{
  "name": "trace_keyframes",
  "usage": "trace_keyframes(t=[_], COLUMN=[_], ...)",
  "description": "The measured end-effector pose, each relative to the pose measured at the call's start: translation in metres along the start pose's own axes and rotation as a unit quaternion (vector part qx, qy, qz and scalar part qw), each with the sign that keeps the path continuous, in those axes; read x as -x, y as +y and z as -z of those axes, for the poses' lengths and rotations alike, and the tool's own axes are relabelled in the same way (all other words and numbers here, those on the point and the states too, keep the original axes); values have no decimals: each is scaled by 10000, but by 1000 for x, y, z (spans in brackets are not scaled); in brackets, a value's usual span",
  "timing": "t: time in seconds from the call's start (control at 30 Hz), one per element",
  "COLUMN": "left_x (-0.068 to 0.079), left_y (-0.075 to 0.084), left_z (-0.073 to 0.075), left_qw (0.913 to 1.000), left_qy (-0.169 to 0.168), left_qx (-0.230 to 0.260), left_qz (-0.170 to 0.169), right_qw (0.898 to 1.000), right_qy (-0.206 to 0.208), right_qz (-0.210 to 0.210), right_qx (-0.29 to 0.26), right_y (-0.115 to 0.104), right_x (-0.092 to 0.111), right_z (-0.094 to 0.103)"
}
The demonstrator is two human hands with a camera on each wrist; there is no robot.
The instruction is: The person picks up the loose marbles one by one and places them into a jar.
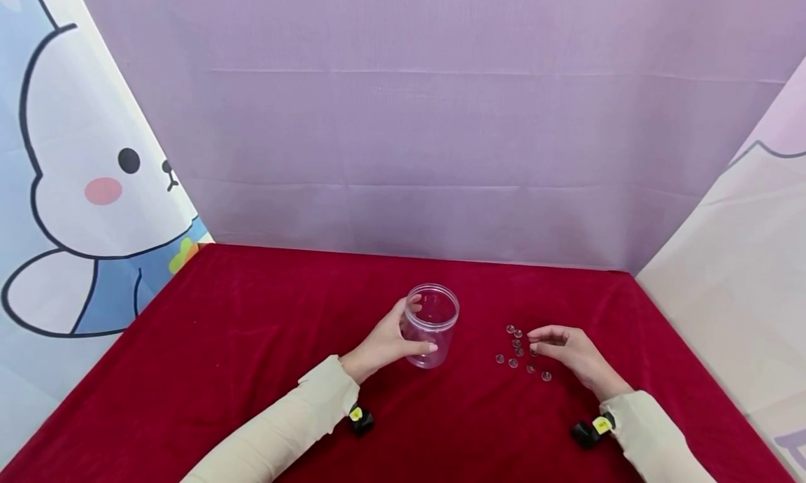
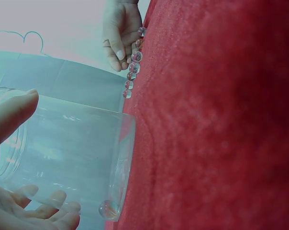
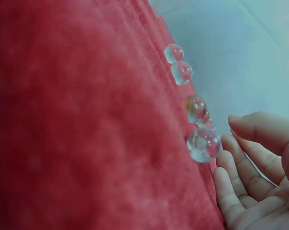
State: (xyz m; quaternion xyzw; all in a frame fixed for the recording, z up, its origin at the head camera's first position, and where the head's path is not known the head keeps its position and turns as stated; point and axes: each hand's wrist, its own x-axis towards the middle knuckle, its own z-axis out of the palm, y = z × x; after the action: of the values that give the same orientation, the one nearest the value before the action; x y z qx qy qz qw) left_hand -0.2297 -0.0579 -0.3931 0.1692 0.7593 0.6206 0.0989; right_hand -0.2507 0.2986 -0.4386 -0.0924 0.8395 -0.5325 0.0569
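Observation:
My left hand (image 1: 390, 336) grips a clear plastic jar (image 1: 434, 322) by its side, thumb in front and fingers curled round the back. The jar is upright and lidless, its base close over the cloth. Inside at the bottom shows one clear marble (image 2: 108, 209). Several more clear glass marbles (image 1: 513, 363) lie scattered to the jar's right. My right hand (image 1: 569, 353) is at their right edge, fingers loosely bent and thumb apart from them. Its fingertips are right beside a marble (image 3: 204, 144), and nothing shows held between them.
A red velvety cloth (image 1: 252, 308) covers the table. Behind it hangs a creased lilac curtain (image 1: 409, 119). A cartoon-printed panel (image 1: 82, 189) stands on the left, and a pale panel (image 1: 743, 259) on the right.

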Motion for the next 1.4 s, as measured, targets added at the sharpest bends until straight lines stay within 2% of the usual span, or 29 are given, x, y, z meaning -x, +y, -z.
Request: trace_keyframes(t=[0.23,0.3,0.9,1.4], left_x=[-16,-17,-16,-15], left_y=[-30,-32,-30,-32], left_z=[0,0,0,2], left_qw=[10000,10000,9999,9999], left_qy=[34,37,-10,-38], left_qx=[60,45,58,38], left_qz=[-11,-41,-108,-138], right_qw=[10000,10000,9994,9966], right_qy=[5,-23,-244,-341], right_qz=[-19,-39,7,226], right_qx=[75,68,244,714], right_y=[1,2,-2,-5], right_x=[2,3,6,5], right_z=[4,5,7,4])
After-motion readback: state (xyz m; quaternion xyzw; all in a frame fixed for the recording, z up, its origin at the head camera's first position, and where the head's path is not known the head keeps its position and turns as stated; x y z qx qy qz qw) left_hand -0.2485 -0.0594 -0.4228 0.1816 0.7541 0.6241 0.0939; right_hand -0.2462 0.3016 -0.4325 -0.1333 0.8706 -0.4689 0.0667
